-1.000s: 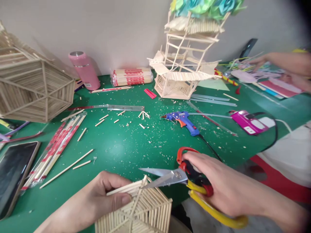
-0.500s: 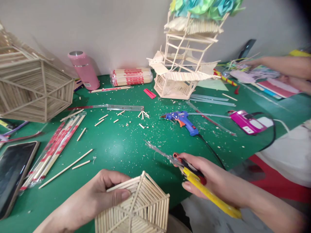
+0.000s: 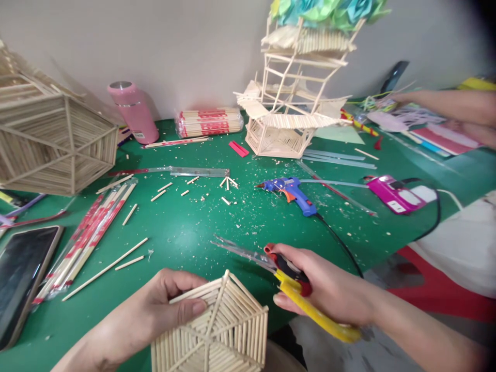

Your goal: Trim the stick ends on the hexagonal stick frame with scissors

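At the bottom of the head view, my left hand (image 3: pixel 166 310) grips a hexagonal frame (image 3: pixel 217 330) of pale wooden sticks by its upper left edge, thumb on top. The sticks run in rings between spokes that meet in the middle; its lower part is cut off by the picture edge. To its right, my right hand (image 3: pixel 321 284) is closed around a pair of scissors (image 3: pixel 284 281) with yellow, red and black handles. Their slim blades point left, slightly parted, just above the frame and apart from it. A blue glue gun (image 3: pixel 289 191) lies beyond the scissors.
A stick tower (image 3: pixel 290 103) stands at the back, a larger stick structure (image 3: pixel 58 134) at left. Around are a pink bottle (image 3: pixel 135 113), wrapped sticks (image 3: pixel 209 122), a phone (image 3: pixel 27 279), a magenta power block (image 3: pixel 397 194) and stick scraps. Another person's arms (image 3: pixel 453 106) reach in from the right.
My right hand has moved left with the scissors, bringing the blades closer over the frame. The stick frame in my left hand has shifted very slightly. The other person's hand moved a little.
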Demonstrator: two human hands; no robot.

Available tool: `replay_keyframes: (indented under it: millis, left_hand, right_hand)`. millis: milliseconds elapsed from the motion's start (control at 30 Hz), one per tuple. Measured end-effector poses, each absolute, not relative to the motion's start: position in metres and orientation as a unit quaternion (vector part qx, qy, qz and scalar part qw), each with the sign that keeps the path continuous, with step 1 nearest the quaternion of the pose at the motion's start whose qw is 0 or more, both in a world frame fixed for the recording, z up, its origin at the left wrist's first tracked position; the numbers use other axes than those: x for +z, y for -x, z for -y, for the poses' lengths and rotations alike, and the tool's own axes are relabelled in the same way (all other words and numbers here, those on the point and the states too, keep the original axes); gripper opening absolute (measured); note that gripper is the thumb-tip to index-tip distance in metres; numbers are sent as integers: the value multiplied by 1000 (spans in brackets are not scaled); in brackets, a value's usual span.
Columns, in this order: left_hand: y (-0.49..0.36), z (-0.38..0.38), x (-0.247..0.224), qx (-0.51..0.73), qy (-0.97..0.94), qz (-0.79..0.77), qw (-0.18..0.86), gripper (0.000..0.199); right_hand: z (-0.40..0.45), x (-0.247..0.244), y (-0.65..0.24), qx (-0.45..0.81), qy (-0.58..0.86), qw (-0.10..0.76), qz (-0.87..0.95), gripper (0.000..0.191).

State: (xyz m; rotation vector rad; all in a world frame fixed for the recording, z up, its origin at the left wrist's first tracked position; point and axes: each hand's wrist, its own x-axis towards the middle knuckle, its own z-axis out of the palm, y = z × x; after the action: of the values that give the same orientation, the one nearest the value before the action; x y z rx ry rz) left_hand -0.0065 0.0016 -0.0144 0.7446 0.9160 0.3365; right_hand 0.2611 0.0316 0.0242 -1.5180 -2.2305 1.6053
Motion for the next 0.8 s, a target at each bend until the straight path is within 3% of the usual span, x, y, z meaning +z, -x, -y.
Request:
replay_keyframes:
  millis: [233, 800]
  left_hand:
    - [8, 0, -12, 159, -361, -440, 807, 19]
    - [4, -2, -9, 147, -432, -430, 779, 26]
  right_hand:
    - [-25, 22, -282, 366, 492, -30, 790, 37]
    - [-25, 30, -277, 369, 469, -58, 800, 41]
